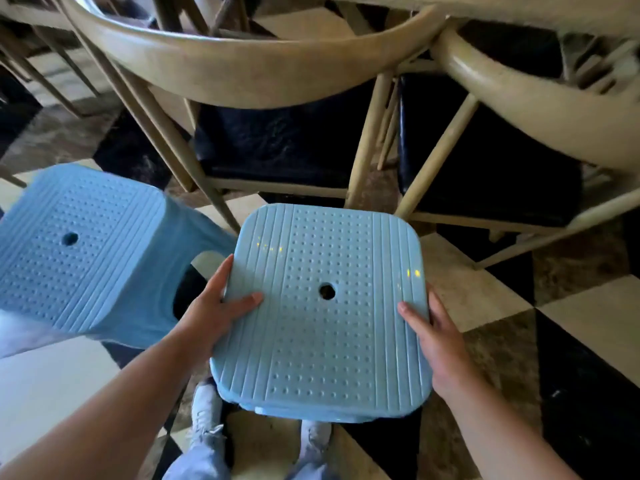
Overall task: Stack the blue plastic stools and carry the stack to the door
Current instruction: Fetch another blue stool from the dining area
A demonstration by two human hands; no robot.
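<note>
Both hands, left hand (221,303) and right hand (433,336), clasp the centre stool (322,306) by its seat edges; it's probably light, rigid, slick. The second stool (79,247) waits at left.

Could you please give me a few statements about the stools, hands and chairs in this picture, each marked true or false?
1. Both hands grip one blue stool by opposite edges of its seat. True.
2. The left hand rests on the second stool. False: it holds the near stool, as does the right hand.
3. Each stool seat has a round centre hole. True.
4. The wooden chairs have white cushions. False: they are dark.
5. The floor is checkered. True.
</note>
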